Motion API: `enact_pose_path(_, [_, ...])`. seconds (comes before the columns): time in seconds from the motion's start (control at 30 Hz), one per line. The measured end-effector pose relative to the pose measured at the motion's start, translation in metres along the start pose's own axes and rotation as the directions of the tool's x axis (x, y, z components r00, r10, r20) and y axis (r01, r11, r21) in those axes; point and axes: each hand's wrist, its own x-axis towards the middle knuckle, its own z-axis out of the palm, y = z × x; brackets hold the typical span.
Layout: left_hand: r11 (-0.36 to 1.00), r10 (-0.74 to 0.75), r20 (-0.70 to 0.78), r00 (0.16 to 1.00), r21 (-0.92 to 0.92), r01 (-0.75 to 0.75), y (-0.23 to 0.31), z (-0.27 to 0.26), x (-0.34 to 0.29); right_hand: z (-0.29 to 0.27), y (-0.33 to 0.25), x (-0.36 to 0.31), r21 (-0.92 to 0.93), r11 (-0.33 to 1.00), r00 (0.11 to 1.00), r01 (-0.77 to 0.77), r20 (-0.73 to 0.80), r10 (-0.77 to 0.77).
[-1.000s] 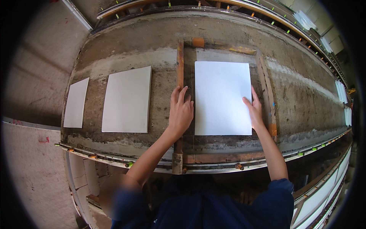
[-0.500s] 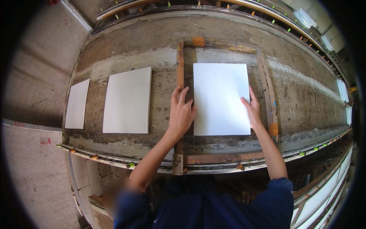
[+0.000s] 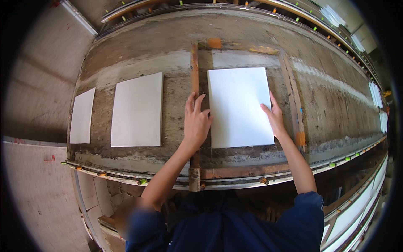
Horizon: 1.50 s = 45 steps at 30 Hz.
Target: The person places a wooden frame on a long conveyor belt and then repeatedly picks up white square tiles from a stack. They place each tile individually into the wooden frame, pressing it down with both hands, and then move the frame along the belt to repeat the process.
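A white rectangular sheet [image 3: 237, 109], thin like paper or board, lies inside a worn wooden frame [image 3: 289, 75] on the stained bench. My right hand [image 3: 274, 116] pinches the sheet's right edge, its thumb on top and the other fingers along the side. My left hand [image 3: 196, 119] rests over the frame's left bar, fingers apart and bent. Its thumb points at the sheet's left edge; whether they touch, I cannot tell. Two more off-white pieces lie to the left: a larger panel [image 3: 137, 110] and, farther out, a second panel [image 3: 82, 116].
A long brown bench top [image 3: 336, 109] spans the view. Along its near edge runs a pale rail [image 3: 121, 176] with green and orange pegs. Another pegged rail [image 3: 285, 14] runs along the far side. White panels [image 3: 351, 216] sit low at right. A pale wall [image 3: 46, 75] borders the left.
The whole view has shifted slightly. The sheet between my hands looks a little more tilted, its far edge leaning left; both hands keep nearly the same places.
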Motion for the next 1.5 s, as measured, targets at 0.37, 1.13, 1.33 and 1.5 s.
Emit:
enact_pose_path(0.37, [0.899, 0.181, 0.103, 0.978, 0.386, -0.207, 0.006, 0.008, -0.003, 0.003, -0.016, -0.003, -0.510, 0.856, 0.990, 0.084, -0.055, -0.130])
enact_pose_path(1.13, [0.156, 0.086, 0.468, 0.879, 0.865, -0.476, 0.038, 0.030, -0.013, 0.016, -0.003, -0.002, -0.750, 0.642, 0.936, 0.158, -0.094, -0.340])
enact_pose_path(1.33, [0.159, 0.083, 0.468, 0.880, 0.866, -0.475, 0.038, 0.030, -0.013, 0.014, -0.026, -0.004, -0.703, 0.687, 0.934, 0.186, -0.091, -0.346])
enact_pose_path(1.5, [0.192, 0.072, 0.453, 0.889, 0.868, -0.458, 0.036, 0.031, -0.014, 0.016, -0.046, -0.003, -0.739, 0.625, 0.910, 0.251, -0.039, -0.412])
